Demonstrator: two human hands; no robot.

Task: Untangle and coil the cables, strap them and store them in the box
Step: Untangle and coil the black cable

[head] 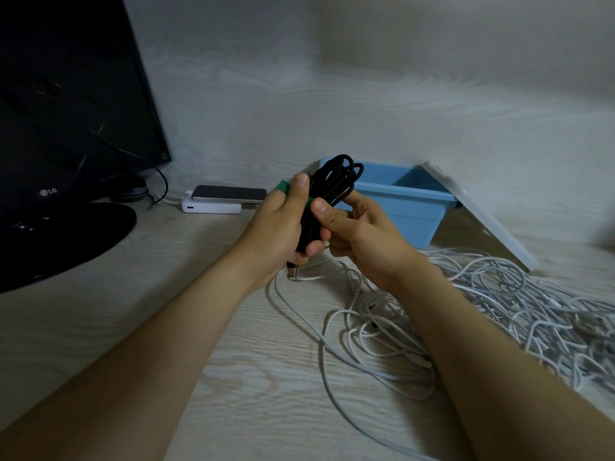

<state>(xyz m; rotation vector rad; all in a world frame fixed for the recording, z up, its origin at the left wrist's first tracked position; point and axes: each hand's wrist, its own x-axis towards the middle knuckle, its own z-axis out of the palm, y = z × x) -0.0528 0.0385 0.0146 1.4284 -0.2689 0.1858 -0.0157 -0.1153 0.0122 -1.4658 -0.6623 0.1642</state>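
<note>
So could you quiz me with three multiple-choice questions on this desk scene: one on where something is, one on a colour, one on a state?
1. Where is the blue box?
A. behind the hands
B. left of the monitor
C. under the phone

2. What colour is the strap around the black cable coil?
A. red
B. green
C. yellow

3. What state are the white cables in?
A. coiled and strapped
B. inside the box
C. loose and tangled on the desk

Answers: 1 A, the box sits beyond the left hand and right hand; 2 B, green band shows at the fingers; 3 C, they sprawl in a heap.

A black monitor [66,111] stands left of a phone [229,194] lying on a white charger [211,207].
</note>
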